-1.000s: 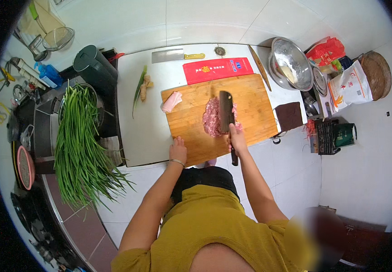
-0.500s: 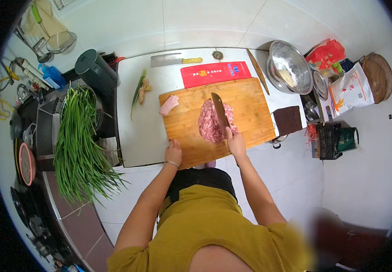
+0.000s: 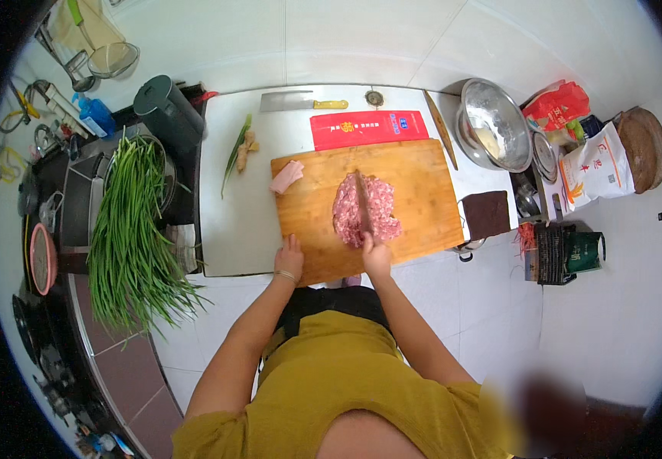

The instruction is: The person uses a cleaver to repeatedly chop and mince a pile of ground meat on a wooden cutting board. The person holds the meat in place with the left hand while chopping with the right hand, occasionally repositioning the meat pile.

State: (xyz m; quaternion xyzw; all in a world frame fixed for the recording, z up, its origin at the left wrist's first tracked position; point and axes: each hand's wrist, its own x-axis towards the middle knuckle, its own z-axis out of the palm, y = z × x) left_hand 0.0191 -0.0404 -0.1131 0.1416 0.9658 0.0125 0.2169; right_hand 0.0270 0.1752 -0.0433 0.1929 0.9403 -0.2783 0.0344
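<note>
Ground meat (image 3: 380, 200) lies in a pink heap on the wooden cutting board (image 3: 429, 222). My right hand (image 3: 377, 258) is closed round the handle of a knife (image 3: 363, 203), whose blade stands edge-down in the heap and points away from me. The fingers hide most of the handle. My left hand (image 3: 289, 254) lies on the board's near left corner with its fingers stretched out, apart from the meat. Near the board's far left corner sits a pale pink piece of meat (image 3: 287, 177).
Behind the board lie a red packet (image 3: 365, 130) and a cleaver (image 3: 288, 101). A steel bowl (image 3: 499, 115) stands at the far right, near a wooden rolling pin (image 3: 441, 126). On the left are ginger (image 3: 247, 149), a scallion (image 3: 233, 164) and a heap of green chives (image 3: 128, 237).
My right hand has brought the knife left and toward me, and its blade now sits deeper in the meat. The heap looks more spread at its near right. My left hand stays on the board.
</note>
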